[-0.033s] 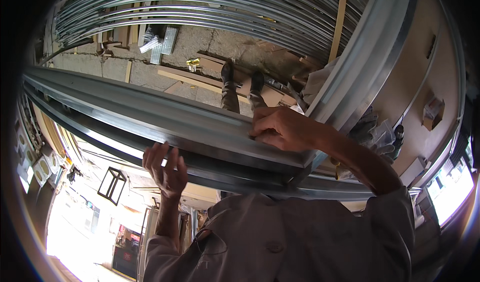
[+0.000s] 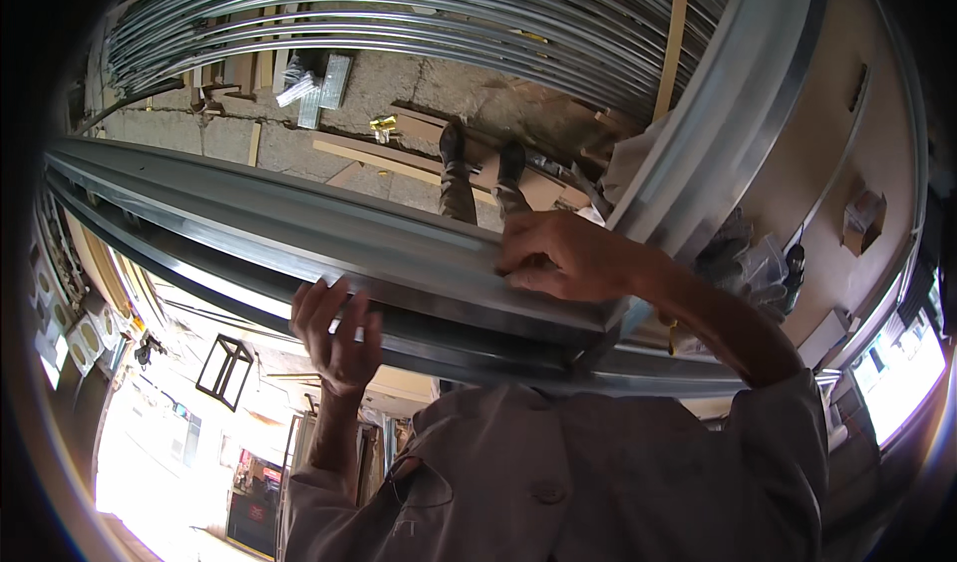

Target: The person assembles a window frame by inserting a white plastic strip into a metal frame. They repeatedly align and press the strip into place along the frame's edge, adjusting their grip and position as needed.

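Note:
A long grey metal frame bar (image 2: 399, 253) with grooves runs across in front of me and meets a second metal bar (image 2: 698, 143) at a corner on the right. Just left of that corner, my right hand (image 2: 566, 255) is against the bar with thumb and fingers pinched together. Whatever they hold, if anything, is hidden. My left hand (image 2: 339, 341) is raised at the near side of the bar, fingers apart and slightly curved, with nothing seen in it. Its fingertips overlap the bar's lower edge; I cannot tell whether they touch.
Many thin metal rods (image 2: 419, 33) lie beyond the bar. Wooden strips (image 2: 379, 158) and short metal pieces (image 2: 324, 91) are on the concrete floor. On the right, clear plastic bags (image 2: 763, 268) and an open cardboard box (image 2: 863, 221) rest on a pale board (image 2: 837, 153).
My left hand has shifted slightly to the right. My right hand stays pinched at nearly the same spot on the bar.

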`<state>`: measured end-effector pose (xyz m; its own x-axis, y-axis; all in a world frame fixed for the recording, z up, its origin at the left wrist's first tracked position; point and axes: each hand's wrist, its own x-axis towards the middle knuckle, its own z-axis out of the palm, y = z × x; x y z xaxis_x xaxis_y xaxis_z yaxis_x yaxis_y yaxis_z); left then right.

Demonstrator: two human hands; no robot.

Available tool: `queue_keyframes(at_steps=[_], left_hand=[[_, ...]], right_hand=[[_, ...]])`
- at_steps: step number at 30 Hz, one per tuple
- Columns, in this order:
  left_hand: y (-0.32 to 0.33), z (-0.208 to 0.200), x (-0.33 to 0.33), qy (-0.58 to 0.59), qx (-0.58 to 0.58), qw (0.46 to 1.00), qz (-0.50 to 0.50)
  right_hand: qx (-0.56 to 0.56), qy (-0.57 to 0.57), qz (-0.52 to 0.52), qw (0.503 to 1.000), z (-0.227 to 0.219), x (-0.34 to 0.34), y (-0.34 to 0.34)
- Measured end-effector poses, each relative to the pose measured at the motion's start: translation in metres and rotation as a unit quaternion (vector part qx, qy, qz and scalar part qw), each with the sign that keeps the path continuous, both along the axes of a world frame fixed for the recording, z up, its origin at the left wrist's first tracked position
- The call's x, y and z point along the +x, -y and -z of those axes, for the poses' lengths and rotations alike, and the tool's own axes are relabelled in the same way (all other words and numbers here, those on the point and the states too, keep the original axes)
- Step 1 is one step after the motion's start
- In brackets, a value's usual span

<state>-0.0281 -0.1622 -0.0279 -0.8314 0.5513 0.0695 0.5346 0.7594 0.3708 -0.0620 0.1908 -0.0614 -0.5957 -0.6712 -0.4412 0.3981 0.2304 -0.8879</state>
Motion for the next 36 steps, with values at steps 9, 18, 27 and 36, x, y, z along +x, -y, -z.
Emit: queue_keyframes(at_steps=[9,18,27,36], left_hand=[[-0.113,-0.007,-0.087,0.365,-0.003,0.899,0.241],[-0.117,0.011,-0.096,0.356,0.017,0.866,0.352],[-0.119,0.012,-0.103,0.335,0.026,0.855,0.396],[-0.121,0.018,-0.115,0.580,0.040,0.795,0.171]], right_hand=[[0.079,-0.138,-0.001,0.987,-0.013,0.028,0.003],[0.114,-0.196,0.076,0.971,-0.015,0.046,0.016],[0.073,-0.190,0.034,0.979,-0.012,0.036,0.013],[0.037,-0.031,0.050,0.998,0.002,0.016,0.005]])
